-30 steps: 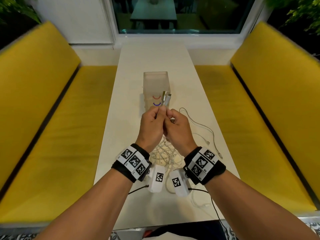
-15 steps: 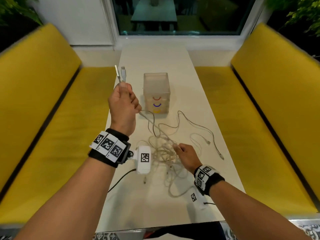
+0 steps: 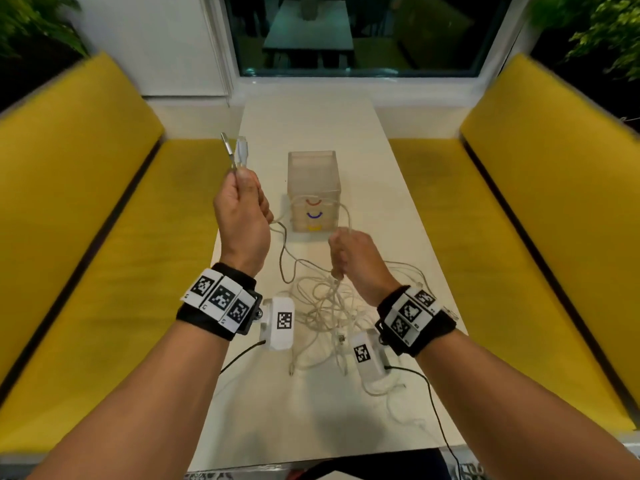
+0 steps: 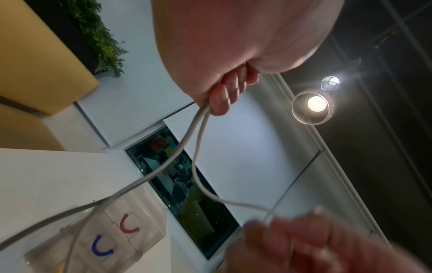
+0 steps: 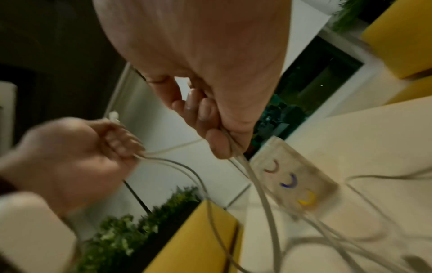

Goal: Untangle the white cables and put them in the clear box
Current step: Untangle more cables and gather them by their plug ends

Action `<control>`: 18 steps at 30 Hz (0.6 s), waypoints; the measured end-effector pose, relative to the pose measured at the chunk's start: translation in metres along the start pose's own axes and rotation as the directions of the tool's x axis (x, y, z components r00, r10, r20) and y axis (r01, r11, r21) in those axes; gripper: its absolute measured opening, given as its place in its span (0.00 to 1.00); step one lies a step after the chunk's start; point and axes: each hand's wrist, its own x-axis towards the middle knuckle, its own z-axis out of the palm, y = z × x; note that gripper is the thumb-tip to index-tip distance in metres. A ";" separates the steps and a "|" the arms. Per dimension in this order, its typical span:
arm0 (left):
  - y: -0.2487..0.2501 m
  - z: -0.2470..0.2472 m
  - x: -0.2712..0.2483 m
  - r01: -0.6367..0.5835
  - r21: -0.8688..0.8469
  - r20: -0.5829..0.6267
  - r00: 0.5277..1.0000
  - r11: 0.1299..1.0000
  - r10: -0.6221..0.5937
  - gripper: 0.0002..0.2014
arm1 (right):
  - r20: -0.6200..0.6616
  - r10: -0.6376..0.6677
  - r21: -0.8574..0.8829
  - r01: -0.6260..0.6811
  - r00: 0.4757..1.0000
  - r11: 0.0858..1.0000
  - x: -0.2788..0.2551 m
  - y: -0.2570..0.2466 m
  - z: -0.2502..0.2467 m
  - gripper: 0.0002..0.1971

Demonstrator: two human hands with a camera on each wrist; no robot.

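Observation:
My left hand (image 3: 242,202) is raised at the table's left edge and grips a white cable near its two plug ends (image 3: 237,152), which stick up above the fist. In the left wrist view two strands (image 4: 198,133) run down out of the curled fingers. My right hand (image 3: 349,254) is lifted in front of the clear box (image 3: 313,174) and grips two strands (image 5: 243,166) of white cable. A tangle of white cables (image 3: 329,310) lies on the table between my wrists. The clear box stands upright, with red, blue and yellow arcs on its near wall.
The narrow white table (image 3: 311,410) runs between two yellow benches (image 3: 86,237) (image 3: 554,237). Loose cable ends (image 3: 391,389) trail toward the near right corner. A black lead (image 3: 433,400) runs from the right wrist camera. A window (image 3: 346,36) closes the far end.
A second ago both hands were together in front of the box; the left then lifted the plug ends up and left. The right hand dropped to the tangle and has now risen with strands.

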 end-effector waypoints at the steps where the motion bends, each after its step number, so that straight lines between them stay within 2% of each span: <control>1: -0.002 0.001 -0.002 0.001 0.006 0.020 1.000 1.000 -0.001 0.17 | 0.039 -0.026 0.048 0.024 0.999 0.999 0.000 -0.015 0.004 0.08; 5: -0.004 0.002 -0.007 -0.034 0.015 0.133 0.991 0.999 0.031 0.15 | 0.126 -0.159 0.080 0.149 0.979 0.986 -0.003 -0.066 0.014 0.11; 8: -0.003 0.003 -0.008 -0.085 0.089 0.242 0.968 0.992 0.061 0.21 | 0.190 -0.219 -0.093 0.240 0.957 0.966 -0.002 -0.089 0.017 0.12; 10: -0.003 0.007 -0.010 -0.094 0.140 0.311 0.949 0.986 0.046 0.25 | 0.273 -0.198 -0.205 0.258 0.941 0.944 -0.006 -0.097 0.022 0.16; 12: -0.004 0.010 -0.009 -0.064 0.147 0.342 0.940 0.987 0.010 0.21 | 0.320 -0.145 -0.251 0.231 0.936 0.940 -0.007 -0.092 0.027 0.19; 15: -0.007 0.006 -0.004 -0.048 0.170 0.368 0.930 0.984 -0.018 0.19 | 0.326 -0.129 -0.286 0.228 0.936 0.931 -0.002 -0.077 0.029 0.12; 18: -0.006 0.002 -0.006 -0.064 0.202 0.428 0.903 0.977 -0.029 0.21 | 0.334 -0.082 -0.344 0.202 0.939 0.917 0.001 -0.069 0.029 0.14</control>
